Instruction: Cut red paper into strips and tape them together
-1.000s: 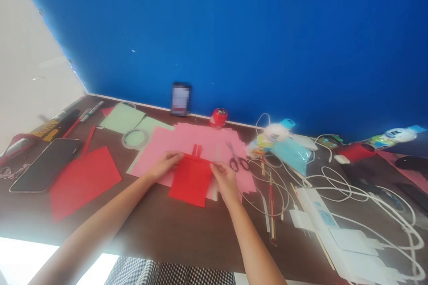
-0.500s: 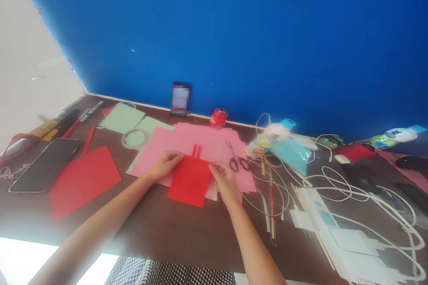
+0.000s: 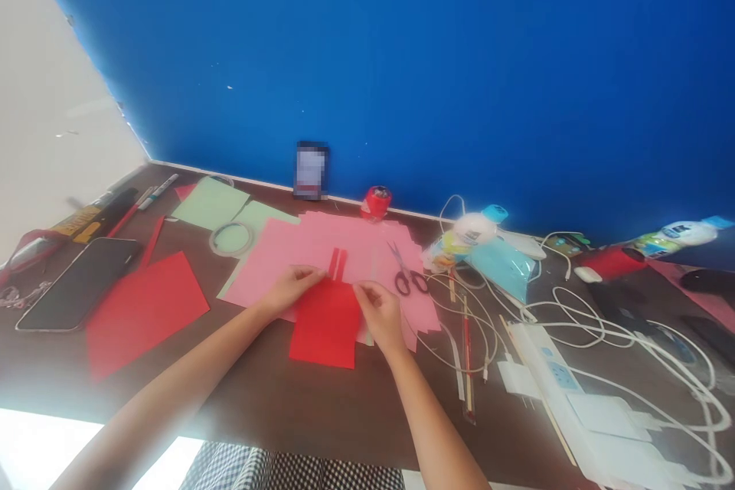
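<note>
At far L, a dark phone (image 3: pixel 80 283) is laid flat on the table (image 3: pixel 246 406), w/ a loose red sheet (image 3: pixel 149 318) touching or just beside it. Green sheets (image 3: pixel 210 203) and a tape roll (image 3: pixel 231 253) are set farther back.

In the ctr, the small red paper (image 3: pixel 325 333) is held at its far edge, its near part over bare table, the rest over pink sheets (image 3: pixel 261 264). Its L corner is pinched in the L hand (image 3: pixel 292 289), thumb & fingers close together; the R corner is pinched likewise in the R hand (image 3: pixel 382 314). Two narrow red strips (image 3: pixel 338 264) are seen just beyond that edge; whether they're attached can't be told.

Poss. trouble: the paper could be skewed or creased if the corners are pulled unevenly. The strips could be nudged by the L fingertips, being v. near. The pink sheets could be dragged along if pressed on.

To the R, scissors (image 3: pixel 406 274) are left on the pink stack, apart from the R hand; a sleeve or wrist brushing the white cables (image 3: pixel 494 321) farther R might cause a snag.
</note>
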Motion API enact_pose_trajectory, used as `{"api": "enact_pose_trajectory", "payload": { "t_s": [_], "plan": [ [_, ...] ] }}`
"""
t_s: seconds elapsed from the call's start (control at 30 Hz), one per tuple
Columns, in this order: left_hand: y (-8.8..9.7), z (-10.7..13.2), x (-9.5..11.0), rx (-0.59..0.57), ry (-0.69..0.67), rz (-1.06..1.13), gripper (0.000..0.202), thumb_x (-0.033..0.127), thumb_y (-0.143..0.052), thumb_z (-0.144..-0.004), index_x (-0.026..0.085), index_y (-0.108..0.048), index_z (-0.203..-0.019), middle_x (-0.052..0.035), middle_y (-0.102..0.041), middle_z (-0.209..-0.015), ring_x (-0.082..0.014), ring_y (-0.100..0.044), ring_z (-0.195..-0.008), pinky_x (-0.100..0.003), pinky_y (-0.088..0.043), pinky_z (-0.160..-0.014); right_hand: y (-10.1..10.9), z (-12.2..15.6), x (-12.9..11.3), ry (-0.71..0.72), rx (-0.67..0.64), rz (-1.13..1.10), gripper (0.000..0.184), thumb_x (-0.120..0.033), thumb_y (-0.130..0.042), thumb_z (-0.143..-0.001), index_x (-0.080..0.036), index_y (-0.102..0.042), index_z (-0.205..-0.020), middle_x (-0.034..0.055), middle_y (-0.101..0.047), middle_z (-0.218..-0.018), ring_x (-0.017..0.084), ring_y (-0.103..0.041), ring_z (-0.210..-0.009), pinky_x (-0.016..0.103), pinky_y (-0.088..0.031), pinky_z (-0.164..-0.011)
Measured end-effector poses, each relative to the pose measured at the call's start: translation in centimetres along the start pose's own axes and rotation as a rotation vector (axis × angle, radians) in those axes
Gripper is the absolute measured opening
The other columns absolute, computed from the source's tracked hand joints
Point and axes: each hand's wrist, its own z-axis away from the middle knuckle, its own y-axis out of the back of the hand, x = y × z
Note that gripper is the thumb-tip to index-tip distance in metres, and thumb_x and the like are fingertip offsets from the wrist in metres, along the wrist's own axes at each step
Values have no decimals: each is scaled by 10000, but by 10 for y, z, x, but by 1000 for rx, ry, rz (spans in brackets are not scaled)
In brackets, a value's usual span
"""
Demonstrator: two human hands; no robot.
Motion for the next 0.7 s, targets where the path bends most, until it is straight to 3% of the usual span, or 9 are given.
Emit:
{"api": "enact_pose_trajectory", "payload": {
  "t_s": [0.13, 0.4, 0.7],
  "plan": [
    [-4, 2, 0, -60, 14, -55, 390, 511, -530, -752, 146, -634, -663, -30, -640, -707, -157, -564, -623, -249, -409, -548, -2, 2, -2, 32, -18, 3, 205, -387, -579, -737, -189, -634, -734, 44, -669, -774, 197, -609, -783, 330, -477, -758],
    [3, 2, 1, -88, 0, -128, 356, 476, -530, -767, 145, -660, -759, -63, -653, -855, -190, -601, -735, -270, -462, -614, -1, 2, -1, 33, -54, -6, 164, -343, -572, -756, -189, -627, -739, 37, -657, -773, 184, -601, -781, 306, -472, -743],
    [-6, 0, -5, -72, -129, -297, 311, 423, -540, -767, 153, -694, -757, -47, -688, -791, -194, -621, -739, -259, -481, -622, -10, 2, -4, 83, -176, 99, 190, -359, -563, -756, -188, -640, -726, 31, -667, -755, 183, -605, -758, 312, -463, -751]
  ]
}}
